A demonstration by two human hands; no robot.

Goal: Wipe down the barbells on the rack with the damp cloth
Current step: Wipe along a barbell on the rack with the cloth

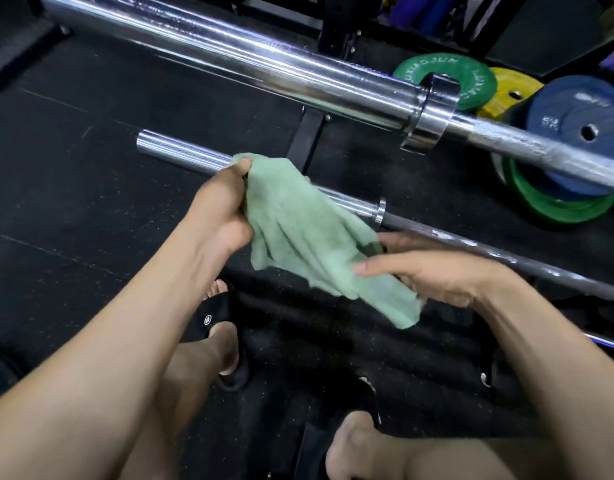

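1. Pinching the green cloth (298, 237) at its upper corner, the left hand (219, 209) stretches it toward the right hand (433, 271), whose fingers curl around the lower end.
2. The cloth hangs limp and crumpled between them; soft and light, it probably handles best bunched into one palm.
3. Just behind it runs the lower barbell (181, 150), its smooth chrome sleeve likely slippery when wet.
4. The upper barbell (264, 64) lies beyond, beside coloured weight plates (575, 119).

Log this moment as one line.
left hand: grips cloth | right hand: holds cloth | cloth off lower barbell
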